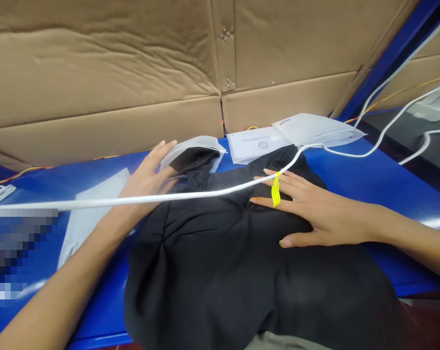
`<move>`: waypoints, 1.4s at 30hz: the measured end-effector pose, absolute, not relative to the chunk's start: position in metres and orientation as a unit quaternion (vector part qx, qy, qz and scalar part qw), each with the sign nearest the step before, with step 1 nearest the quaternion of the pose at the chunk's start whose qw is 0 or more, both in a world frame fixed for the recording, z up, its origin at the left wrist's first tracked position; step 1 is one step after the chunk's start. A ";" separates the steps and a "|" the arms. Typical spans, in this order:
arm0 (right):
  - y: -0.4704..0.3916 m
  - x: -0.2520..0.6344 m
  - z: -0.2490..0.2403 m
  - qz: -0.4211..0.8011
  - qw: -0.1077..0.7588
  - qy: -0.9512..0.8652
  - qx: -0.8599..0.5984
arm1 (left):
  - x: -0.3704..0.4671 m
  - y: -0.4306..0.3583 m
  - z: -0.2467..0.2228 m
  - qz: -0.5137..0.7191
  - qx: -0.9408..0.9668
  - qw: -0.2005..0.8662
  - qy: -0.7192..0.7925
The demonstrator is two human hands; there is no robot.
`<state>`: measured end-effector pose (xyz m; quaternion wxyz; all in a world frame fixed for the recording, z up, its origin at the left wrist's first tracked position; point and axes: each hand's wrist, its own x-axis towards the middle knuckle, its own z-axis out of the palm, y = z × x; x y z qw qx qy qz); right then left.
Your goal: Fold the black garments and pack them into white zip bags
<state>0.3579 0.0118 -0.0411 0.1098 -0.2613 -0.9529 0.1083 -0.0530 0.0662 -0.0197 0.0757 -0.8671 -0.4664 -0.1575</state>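
A black garment point(220, 253) lies spread over the blue table point(92, 180) and hangs over its near edge. My right hand point(303, 204) rests on it, palm down with fingers spread. My left hand point(150, 180) is at the garment's upper left corner, fingers apart, beside a white bag point(196, 143) with black cloth at its opening; some of its fingers are blurred or behind the cloth. A white cable point(191, 195) with a yellow tag point(276, 190) runs across the view above the garment, passing in front of both hands.
Brown cardboard point(132, 68) walls the back. A white printed packet point(256, 145) and a translucent bag point(314, 130) lie at the table's rear. Another white bag point(92, 209) lies under my left forearm. More white cables point(383, 136) run at the right.
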 end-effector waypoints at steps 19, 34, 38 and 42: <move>0.015 0.355 -0.044 0.114 0.124 -0.947 -0.273 | -0.032 0.038 -0.008 -0.278 -0.787 0.214 -0.507; 0.018 0.350 -0.040 0.044 0.185 -0.954 -0.230 | -0.007 -0.001 -0.003 -0.280 -0.893 0.194 -0.295; 0.021 0.351 -0.042 -0.079 0.281 -0.940 -0.178 | 0.000 -0.004 -0.001 -0.262 -0.903 0.220 -0.260; 0.012 0.353 -0.041 -0.164 0.346 -0.911 -0.156 | 0.005 -0.004 0.000 -0.243 -0.906 0.221 -0.267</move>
